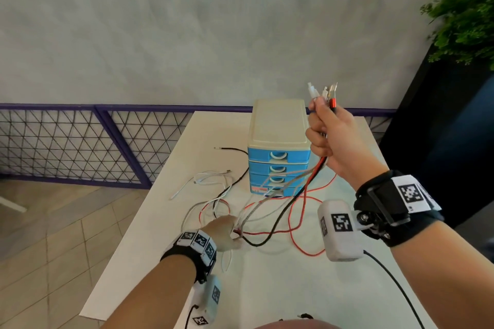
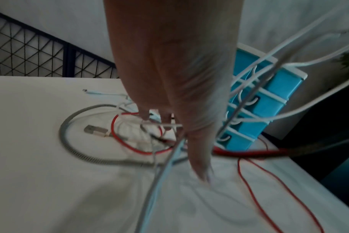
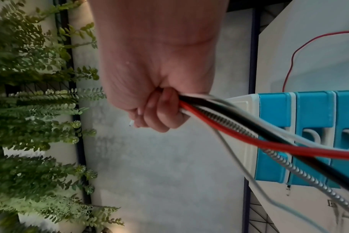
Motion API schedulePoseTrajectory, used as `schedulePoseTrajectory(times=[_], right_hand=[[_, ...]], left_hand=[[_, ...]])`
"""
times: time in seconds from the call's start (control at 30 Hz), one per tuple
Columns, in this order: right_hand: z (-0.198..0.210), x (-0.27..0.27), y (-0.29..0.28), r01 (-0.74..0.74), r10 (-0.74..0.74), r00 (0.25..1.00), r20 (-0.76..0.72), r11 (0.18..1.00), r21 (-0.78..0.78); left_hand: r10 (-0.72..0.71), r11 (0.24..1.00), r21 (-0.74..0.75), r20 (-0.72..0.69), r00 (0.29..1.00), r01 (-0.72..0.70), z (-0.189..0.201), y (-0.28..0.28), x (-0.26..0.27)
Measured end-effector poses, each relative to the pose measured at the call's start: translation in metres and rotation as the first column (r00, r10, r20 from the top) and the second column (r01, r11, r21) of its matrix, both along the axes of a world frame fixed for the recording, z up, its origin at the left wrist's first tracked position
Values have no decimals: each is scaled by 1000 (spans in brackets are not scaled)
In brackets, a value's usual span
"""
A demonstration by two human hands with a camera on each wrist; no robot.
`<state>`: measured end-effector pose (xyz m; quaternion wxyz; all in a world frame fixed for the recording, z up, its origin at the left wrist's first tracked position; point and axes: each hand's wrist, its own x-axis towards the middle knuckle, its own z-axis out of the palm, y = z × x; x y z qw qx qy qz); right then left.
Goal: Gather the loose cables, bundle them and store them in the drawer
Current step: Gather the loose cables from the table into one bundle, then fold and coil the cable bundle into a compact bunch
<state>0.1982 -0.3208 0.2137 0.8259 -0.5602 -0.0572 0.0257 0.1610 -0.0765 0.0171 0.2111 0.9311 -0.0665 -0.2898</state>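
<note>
Your right hand [image 1: 327, 139] was raised above the table [image 1: 165, 211], just right of the drawer unit [image 1: 278, 147], fist clenched round a bunch of cables [image 3: 239, 126]. Plug ends [image 1: 324, 93] stuck up out of the top of the fist. In the right wrist view the bunch showed red, black, white and a silver-braided strand leaving the fist together.

From the fist the strands [image 1: 291, 195] sloped down across the front of the blue drawers to your left hand [image 1: 223, 232], low over the table near its front half. Left fingers [image 2: 199, 165] pointed down into the tangle; the thumb side sat against several strands, but blur in the left wrist view hid whether they were pinched. Cannot tell that grip.

Red cable [image 1: 296, 232] lay in wide loops on the table between the hands. A grey braided cable [image 2: 70, 141] curved round a red loop [image 2: 133, 146], with a flat metal plug [image 2: 96, 130] lying inside. One white cable [image 1: 203, 179] and one black cable [image 1: 232, 149] lay loose left of the drawer unit, apart from both hands.

All four drawers looked pushed in. Potted plant [image 1: 465, 16] at far right.
</note>
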Motion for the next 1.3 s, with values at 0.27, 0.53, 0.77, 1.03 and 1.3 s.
schedulePoseTrajectory(times=[0.27, 0.53, 0.77, 1.03, 1.3], right_hand=[[-18, 2, 12, 24, -28, 999, -45, 996, -88], [-19, 7, 2, 181, -177, 981, -77, 982, 54], [-23, 11, -8, 248, -241, 967, -79, 965, 85], [-16, 12, -6, 272, -264, 961, -80, 956, 112], [-28, 1, 22, 123, -118, 990, -73, 991, 58]], left_hand=[[-149, 952, -268, 27, 988, 151, 100, -40, 12], [240, 873, -476, 229, 943, -106, 135, -49, 38], [80, 991, -126, 210, 975, -54, 106, 28, 56], [-152, 931, 343, 51, 987, 125, 75, 73, 45], [-113, 993, 43, 605, 788, 109, 121, -13, 54]])
